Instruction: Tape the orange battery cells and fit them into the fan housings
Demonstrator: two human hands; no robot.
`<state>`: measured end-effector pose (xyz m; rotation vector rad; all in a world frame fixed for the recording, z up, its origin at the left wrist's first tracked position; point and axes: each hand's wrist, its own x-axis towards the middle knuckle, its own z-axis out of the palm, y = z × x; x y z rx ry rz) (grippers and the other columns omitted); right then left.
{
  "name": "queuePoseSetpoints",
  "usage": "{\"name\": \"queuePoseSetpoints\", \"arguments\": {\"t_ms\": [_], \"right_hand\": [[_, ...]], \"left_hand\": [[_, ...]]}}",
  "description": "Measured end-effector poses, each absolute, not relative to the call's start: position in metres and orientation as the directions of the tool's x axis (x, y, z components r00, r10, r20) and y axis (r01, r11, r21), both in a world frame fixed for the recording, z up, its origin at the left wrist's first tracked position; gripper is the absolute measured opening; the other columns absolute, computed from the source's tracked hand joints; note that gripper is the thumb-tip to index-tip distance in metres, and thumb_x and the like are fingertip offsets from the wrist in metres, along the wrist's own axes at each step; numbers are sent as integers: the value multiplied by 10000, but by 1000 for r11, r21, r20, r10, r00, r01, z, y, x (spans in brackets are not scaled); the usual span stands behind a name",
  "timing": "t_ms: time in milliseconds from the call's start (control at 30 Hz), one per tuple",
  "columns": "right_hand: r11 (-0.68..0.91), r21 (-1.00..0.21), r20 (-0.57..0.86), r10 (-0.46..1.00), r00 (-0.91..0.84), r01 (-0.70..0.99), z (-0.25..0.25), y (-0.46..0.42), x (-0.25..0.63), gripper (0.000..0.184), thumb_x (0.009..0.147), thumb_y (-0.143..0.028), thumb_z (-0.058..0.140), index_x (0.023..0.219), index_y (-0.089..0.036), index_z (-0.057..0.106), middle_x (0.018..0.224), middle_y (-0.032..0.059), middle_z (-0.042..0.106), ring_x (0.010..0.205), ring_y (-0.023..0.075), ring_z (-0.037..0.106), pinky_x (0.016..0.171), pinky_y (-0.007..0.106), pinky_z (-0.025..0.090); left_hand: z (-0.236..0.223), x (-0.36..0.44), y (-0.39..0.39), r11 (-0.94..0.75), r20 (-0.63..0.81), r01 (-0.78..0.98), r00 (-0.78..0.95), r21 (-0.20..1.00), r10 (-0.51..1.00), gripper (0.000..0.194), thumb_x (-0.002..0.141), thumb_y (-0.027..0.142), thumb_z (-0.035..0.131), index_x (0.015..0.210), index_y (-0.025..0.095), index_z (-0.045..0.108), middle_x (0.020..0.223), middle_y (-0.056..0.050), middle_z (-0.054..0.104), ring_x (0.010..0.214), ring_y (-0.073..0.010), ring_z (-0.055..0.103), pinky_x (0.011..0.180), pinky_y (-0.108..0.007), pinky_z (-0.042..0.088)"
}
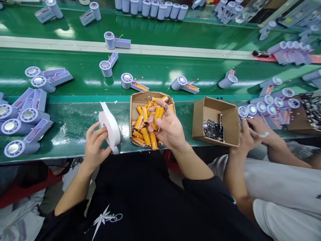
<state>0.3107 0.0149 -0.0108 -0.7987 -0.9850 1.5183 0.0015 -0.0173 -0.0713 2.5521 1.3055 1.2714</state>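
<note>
My left hand (97, 144) grips a roll of white tape (111, 129) near the bench's front edge, with a loose end of tape sticking up. Over a cardboard box (134, 100) my right hand (169, 125) pinches an orange cylindrical battery (157, 117) between thumb and fingers. Several more orange batteries (145, 134) with thin wires lie jumbled in that box. Just beyond it rest lilac fan-like housings with open handles; one housing (127, 79) and another housing (180, 82) have something orange inside the handle.
Lilac housings (28, 115) crowd the left of the green bench. Right of the batteries stands a cardboard box (198, 117) of black circuit boards (213, 130). A co-worker's hands (250, 132) work beside it, near more housings. A pale rail (175, 50) runs across the bench.
</note>
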Motion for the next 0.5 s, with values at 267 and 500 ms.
{"name": "queuePoseSetpoints", "arguments": {"t_ms": [267,500], "right_hand": [[24,-966,117,928,-354,-256,-5,-6,304,656,1073,-440,711,1678,-373,465,1773,44,470,1563,288,565,1315,527,491],[0,-968,121,876,-467,-251,1,6,307,738,1093,-463,669,1755,-380,353,1848,22,336,1643,290,457,1377,544,373]], "left_hand": [[-48,12,-27,-694,618,713,505,94,603,532,932,51,778,1391,318,735,1198,-48,834,1374,-297,533,1019,-419,558],[-40,15,-30,-755,569,655,632,-30,526,626,932,57,823,1479,340,713,1265,32,846,1243,-239,591,1126,-359,544]]}}
